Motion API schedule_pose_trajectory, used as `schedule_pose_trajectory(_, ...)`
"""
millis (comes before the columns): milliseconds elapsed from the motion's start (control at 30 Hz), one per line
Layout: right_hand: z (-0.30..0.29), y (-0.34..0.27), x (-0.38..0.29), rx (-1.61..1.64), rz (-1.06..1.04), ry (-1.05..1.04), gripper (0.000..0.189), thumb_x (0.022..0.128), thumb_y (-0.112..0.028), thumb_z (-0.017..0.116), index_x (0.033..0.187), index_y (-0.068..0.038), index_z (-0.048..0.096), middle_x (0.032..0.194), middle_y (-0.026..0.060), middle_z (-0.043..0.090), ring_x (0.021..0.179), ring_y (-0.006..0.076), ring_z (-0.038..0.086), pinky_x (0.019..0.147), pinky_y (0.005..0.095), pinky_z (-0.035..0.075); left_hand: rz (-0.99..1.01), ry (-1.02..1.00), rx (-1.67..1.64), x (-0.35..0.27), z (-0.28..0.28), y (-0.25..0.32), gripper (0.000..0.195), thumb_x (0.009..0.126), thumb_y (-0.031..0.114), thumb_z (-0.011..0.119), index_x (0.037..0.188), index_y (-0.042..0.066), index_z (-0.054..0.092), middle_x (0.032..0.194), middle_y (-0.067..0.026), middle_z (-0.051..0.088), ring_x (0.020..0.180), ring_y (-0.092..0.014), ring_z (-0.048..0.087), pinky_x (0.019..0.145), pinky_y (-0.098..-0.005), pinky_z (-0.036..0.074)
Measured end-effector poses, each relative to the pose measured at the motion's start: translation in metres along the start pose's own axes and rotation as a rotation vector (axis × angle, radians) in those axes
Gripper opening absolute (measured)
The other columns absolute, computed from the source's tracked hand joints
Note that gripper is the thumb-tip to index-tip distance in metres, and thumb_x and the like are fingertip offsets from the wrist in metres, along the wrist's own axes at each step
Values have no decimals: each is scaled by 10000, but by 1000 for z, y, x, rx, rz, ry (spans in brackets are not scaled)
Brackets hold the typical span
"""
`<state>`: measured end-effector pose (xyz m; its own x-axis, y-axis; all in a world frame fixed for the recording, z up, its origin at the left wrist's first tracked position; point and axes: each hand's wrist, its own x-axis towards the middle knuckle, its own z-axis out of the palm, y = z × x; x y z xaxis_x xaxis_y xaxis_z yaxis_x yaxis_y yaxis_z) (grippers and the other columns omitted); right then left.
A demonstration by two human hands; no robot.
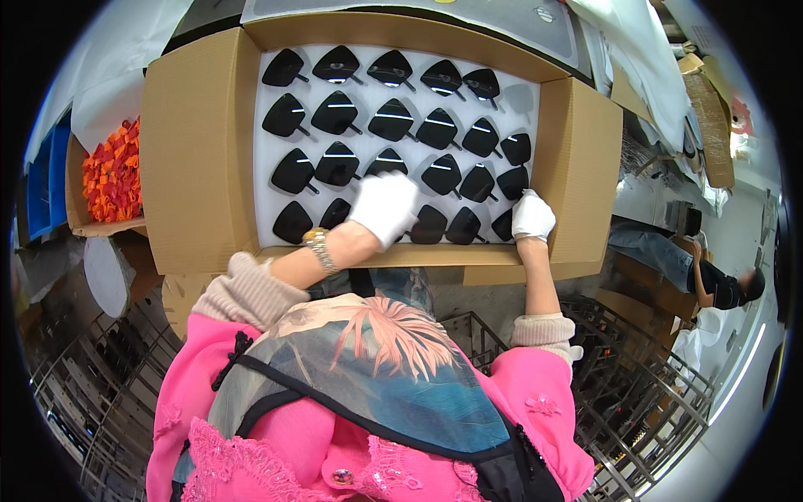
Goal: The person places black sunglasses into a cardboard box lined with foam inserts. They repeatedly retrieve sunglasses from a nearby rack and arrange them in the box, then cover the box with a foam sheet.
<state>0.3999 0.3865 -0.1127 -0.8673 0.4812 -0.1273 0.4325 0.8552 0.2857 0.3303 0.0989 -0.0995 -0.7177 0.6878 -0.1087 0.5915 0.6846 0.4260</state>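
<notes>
Several glossy black rounded-diamond pieces with short stems, like vehicle mirrors (pixel 335 113), lie in rows on a white foam sheet (pixel 320 188) inside an open cardboard box (pixel 389 30). My left hand (pixel 384 204), white-gloved and motion-blurred, is over the lower middle of the rows. It covers part of a black piece (pixel 387 163); whether it grips anything is hidden. At the box's right side, my right hand (pixel 533 215), also white-gloved, has its fingers curled around the stem end of a black piece (pixel 513 182). It partly hides another piece (pixel 502 224) below.
The box's side flaps (pixel 188 150) (pixel 583 182) fold outward. At left, a carton of orange and red plastic parts (pixel 113 176) stands near a blue bin (pixel 47 182). Metal racks (pixel 633 389) stand beside me. A person (pixel 702 270) is at the right.
</notes>
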Motion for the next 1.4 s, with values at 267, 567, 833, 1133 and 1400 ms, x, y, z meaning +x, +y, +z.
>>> schedule_pose_trajectory(267, -16, -14, -32, 116, -497, -151, 96, 696, -220, 657, 722, -139, 700, 704, 109, 666, 683, 300, 656, 612, 396, 522, 371, -230, -87, 9, 40, 38, 87, 758, 106, 577, 795, 77, 651, 779, -127, 617, 743, -293, 632, 621, -389, 504)
schedule_pose_trajectory(567, -23, -16, -32, 28, -580, -308, 131, 700, -255, 648, 709, -142, 714, 727, 117, 674, 685, 294, 662, 595, 403, 510, 449, -356, -194, 18, 44, 42, 119, 727, 94, 608, 822, 101, 679, 831, -147, 644, 774, -299, 650, 652, -370, 517)
schedule_pose_trajectory(833, -24, -30, -7, 263, -361, -8, 144, 751, -229, 655, 834, -111, 667, 783, 119, 670, 703, 308, 659, 617, 396, 523, 215, 101, 195, 77, 36, 31, 147, 724, 96, 577, 853, 30, 601, 778, -128, 601, 759, -279, 609, 654, -371, 471)
schedule_pose_trajectory(1133, -21, -14, 51, 167, -50, 23, 287, 818, -319, 622, 990, -92, 657, 866, 171, 679, 808, 348, 661, 720, 433, 530, 523, -45, -51, 22, 56, 52, 93, 635, 120, 599, 633, 36, 637, 607, -150, 607, 566, -276, 620, 485, -397, 469)
schedule_pose_trajectory(1400, -41, -21, 77, -59, -117, -43, 201, 845, -232, 557, 830, -80, 688, 773, 147, 685, 745, 304, 681, 664, 410, 544, 38, -113, -93, 4, 47, 43, 111, 696, 127, 581, 712, 28, 630, 673, -150, 627, 602, -267, 643, 456, -400, 463)
